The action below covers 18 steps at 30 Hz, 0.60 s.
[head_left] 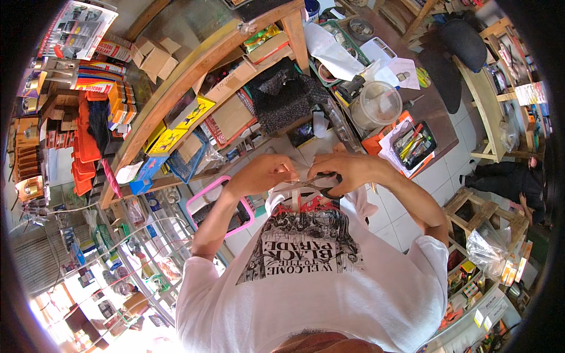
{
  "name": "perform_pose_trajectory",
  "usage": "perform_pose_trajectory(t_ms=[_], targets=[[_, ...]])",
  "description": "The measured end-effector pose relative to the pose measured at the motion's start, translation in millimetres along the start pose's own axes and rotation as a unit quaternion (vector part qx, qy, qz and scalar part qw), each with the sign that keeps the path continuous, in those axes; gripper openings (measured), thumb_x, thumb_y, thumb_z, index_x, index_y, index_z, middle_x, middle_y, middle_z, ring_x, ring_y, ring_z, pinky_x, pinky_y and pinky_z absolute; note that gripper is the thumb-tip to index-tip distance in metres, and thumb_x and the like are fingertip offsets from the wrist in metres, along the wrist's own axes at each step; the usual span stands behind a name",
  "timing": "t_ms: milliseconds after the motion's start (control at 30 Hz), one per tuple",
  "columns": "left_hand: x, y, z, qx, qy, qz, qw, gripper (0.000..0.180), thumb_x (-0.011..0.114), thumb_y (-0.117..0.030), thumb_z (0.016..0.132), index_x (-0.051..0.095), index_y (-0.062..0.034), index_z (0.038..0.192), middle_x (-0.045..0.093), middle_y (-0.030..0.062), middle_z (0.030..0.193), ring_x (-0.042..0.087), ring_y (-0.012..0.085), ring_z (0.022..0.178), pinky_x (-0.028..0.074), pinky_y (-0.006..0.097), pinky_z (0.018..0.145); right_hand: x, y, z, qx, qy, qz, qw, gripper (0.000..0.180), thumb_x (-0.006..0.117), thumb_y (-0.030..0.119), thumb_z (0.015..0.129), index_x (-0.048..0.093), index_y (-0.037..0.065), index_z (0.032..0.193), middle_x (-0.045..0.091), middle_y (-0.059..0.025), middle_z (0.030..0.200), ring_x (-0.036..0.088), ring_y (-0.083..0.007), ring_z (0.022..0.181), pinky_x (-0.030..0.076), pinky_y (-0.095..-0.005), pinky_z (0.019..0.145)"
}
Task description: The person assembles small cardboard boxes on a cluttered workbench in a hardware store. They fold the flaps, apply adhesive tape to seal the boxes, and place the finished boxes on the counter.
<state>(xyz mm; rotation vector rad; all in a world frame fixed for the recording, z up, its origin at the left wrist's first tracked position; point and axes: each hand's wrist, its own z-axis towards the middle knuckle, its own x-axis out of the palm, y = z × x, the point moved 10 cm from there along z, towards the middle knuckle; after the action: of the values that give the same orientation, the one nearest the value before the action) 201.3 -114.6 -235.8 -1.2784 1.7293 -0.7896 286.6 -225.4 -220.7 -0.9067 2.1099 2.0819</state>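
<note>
In front of my chest, my right hand (344, 170) grips a pair of scissors (307, 185) by its dark handles. The blades point left, across to just below my left hand. My left hand (266, 172) is closed in a pinch beside them. Something thin and pale seems to lie between the two hands, but it is too small to make out. Both hands are in the air over a white printed shirt.
A pink-rimmed basket (215, 200) lies left of my arm. Ahead stands a wooden shelf (203, 56) with boxes. To the right, a brown table (438, 126) bears a clear plastic tub (376, 105) and a black tray of pens (434, 139). A wooden stool (479, 212) stands further right, near another person's dark-clothed legs (497, 179).
</note>
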Motion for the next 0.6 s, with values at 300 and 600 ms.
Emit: perform_pose_trajectory(t_ms=[300, 600], targets=[[-1, -20, 2, 0.014, 0.013, 0.034, 0.999, 0.023, 0.057, -0.023, 0.109, 0.064, -0.0009, 0.113, 0.077, 0.008, 0.099, 0.069, 0.0108, 0.09, 0.054, 0.029, 0.076, -5, -9, -2, 0.017, -0.013, -0.014, 1.0, 0.057, 0.082, 0.026, 0.081, 0.061, 0.015, 0.133, 0.064, -0.0047, 0.112, 0.06, -0.0203, 0.097, 0.032, -0.0368, 0.094], [1, 25, -1, -0.018, -0.018, -0.133, 0.991, 0.061, 0.056, -0.042, 0.109, 0.026, -0.0061, 0.149, 0.074, 0.0135, 0.119, 0.062, 0.0136, 0.076, 0.05, 0.027, 0.069, -47, -5, -26, 0.085, -0.063, -0.066, 0.992, 0.069, 0.087, 0.035, 0.074, 0.059, 0.013, 0.132, 0.065, -0.0047, 0.108, 0.061, -0.0238, 0.094, 0.037, -0.0386, 0.094]])
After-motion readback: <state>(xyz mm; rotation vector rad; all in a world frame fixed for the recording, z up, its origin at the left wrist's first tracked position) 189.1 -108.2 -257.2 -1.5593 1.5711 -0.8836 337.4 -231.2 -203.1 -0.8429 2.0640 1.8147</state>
